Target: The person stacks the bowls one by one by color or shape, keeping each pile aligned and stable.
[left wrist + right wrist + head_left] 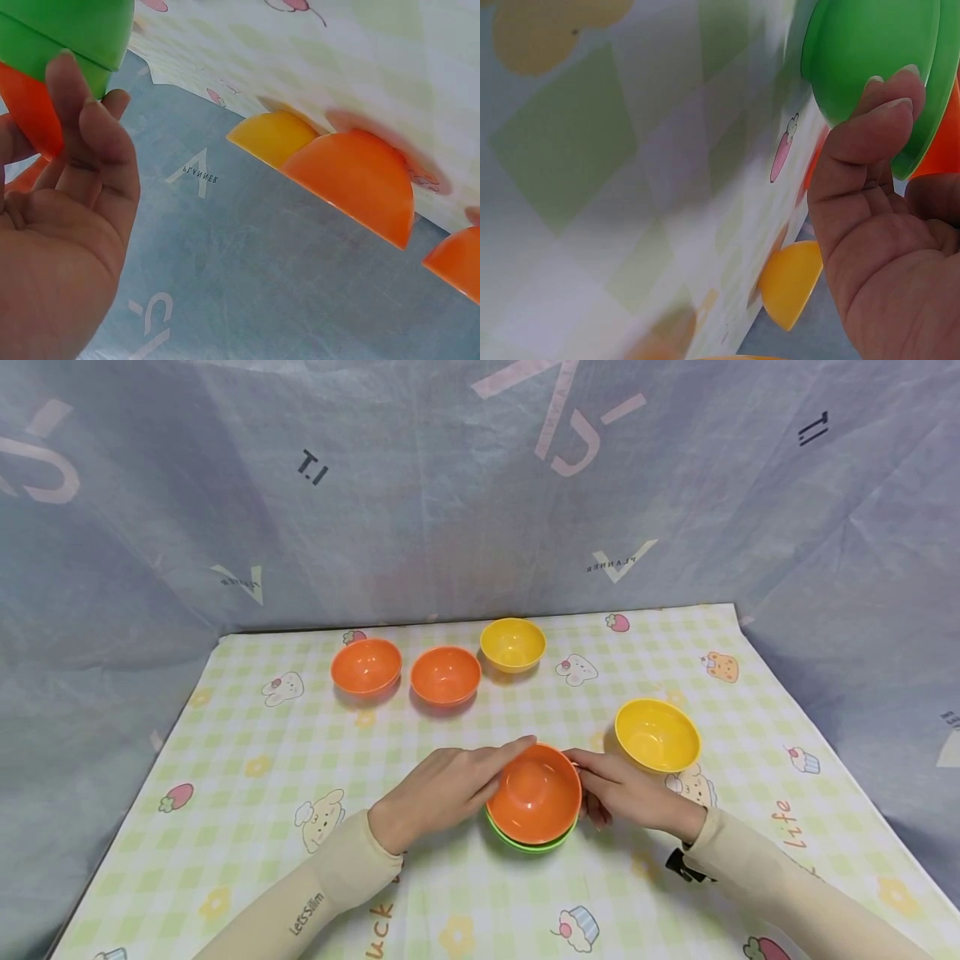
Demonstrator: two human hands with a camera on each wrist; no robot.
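Observation:
An orange bowl (534, 795) sits nested in a green bowl (532, 847), whose rim shows along the near side. From the left, my left hand (450, 789) holds the orange bowl, one finger reaching along its far rim. My right hand (633, 792) grips the opposite side near the rim, its lower fingers curled. In the left wrist view, curled fingers overlap the green bowl (82, 34) and the orange one. The right wrist view has fingertips (896, 97) right at the outside of the green bowl (874, 56).
Two more orange bowls, one at the far left (367, 667) and one beside it (446, 677), stand upright. A yellow bowl (513, 645) is at the back, and another yellow bowl (657, 735) lies just beyond my right hand. A checked cloth (247, 835) covers the table; a grey curtain (420, 527) hangs behind.

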